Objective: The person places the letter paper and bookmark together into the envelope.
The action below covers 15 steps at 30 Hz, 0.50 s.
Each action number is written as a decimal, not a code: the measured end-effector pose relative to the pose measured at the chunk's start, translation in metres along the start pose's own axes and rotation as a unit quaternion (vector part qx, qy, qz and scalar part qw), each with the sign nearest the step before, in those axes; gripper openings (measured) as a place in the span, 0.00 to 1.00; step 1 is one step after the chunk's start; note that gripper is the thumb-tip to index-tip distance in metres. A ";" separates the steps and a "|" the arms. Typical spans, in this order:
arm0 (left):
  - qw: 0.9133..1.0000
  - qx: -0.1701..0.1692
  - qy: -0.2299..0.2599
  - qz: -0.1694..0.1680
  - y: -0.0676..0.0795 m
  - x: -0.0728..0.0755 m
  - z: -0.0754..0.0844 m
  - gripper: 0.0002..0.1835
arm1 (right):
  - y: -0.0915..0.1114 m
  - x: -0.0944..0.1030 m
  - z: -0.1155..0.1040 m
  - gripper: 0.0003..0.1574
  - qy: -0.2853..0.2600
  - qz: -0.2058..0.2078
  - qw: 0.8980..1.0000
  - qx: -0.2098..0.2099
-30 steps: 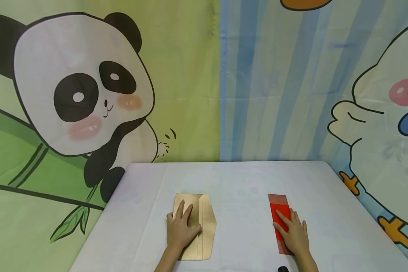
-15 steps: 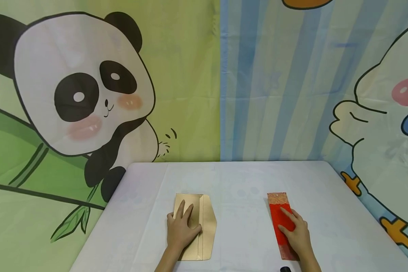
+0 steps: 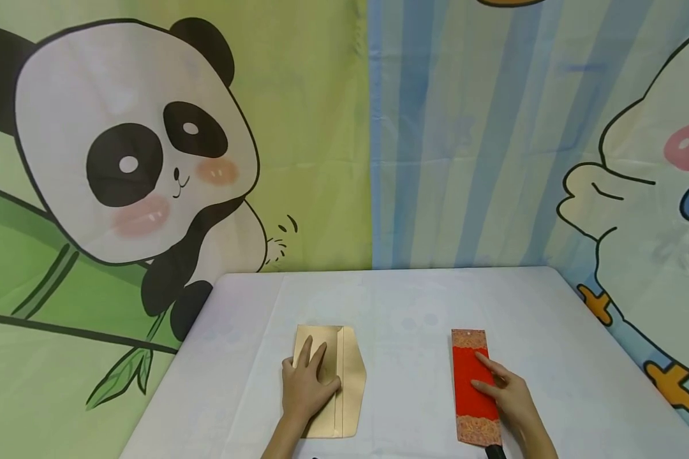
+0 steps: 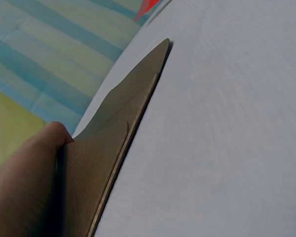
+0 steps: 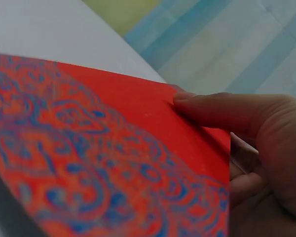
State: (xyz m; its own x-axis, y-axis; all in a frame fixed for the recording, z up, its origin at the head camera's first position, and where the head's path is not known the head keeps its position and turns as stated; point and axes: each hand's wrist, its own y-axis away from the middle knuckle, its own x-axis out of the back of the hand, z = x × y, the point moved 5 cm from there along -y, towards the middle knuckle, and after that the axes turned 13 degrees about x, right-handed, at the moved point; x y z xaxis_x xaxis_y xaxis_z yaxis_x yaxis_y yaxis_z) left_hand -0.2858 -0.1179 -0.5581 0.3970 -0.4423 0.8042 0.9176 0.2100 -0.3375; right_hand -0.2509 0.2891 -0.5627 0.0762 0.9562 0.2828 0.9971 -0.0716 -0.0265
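A tan paper envelope (image 3: 351, 376) lies on the white table (image 3: 402, 357) with its pointed flap spread to the right. My left hand (image 3: 305, 387) rests on it, fingers spread; in the left wrist view the thumb (image 4: 52, 136) is at the envelope's edge. To the right, my right hand (image 3: 511, 395) pinches a long red envelope (image 3: 471, 382) with patterned bands at both ends, by its right edge. The right wrist view has the thumb (image 5: 207, 108) on top of the red envelope and other fingers behind it. Its near end looks raised off the table.
A dark rounded object (image 3: 495, 452), cut off by the lower frame edge, is beside my right wrist. Behind the table hangs a cloth backdrop (image 3: 310, 127) with a panda and other cartoon figures. Bare tabletop lies between the two envelopes.
My right hand has shifted rightward and gone from lying over the red envelope to pinching its right edge. The red envelope has turned slightly and its lower band shows. The left hand stays still.
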 end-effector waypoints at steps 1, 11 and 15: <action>1.000 -0.003 0.001 0.004 0.000 0.000 0.000 0.39 | 0.000 -0.001 -0.001 0.45 0.002 0.001 1.000 0.002; 1.000 0.001 -0.005 -0.004 0.000 -0.002 -0.001 0.39 | -0.005 -0.012 -0.010 0.45 0.063 0.002 0.998 0.004; 1.000 0.001 -0.001 0.001 0.000 -0.001 -0.001 0.39 | -0.012 -0.039 -0.023 0.43 0.021 -0.008 0.999 0.040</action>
State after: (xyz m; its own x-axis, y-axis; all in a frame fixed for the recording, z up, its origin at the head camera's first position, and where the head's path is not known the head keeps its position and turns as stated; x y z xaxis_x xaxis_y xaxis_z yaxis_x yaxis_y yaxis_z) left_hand -0.2863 -0.1182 -0.5599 0.3989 -0.4395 0.8048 0.9167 0.2122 -0.3385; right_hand -0.2655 0.2466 -0.5514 0.0623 0.9438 0.3245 0.9947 -0.0320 -0.0979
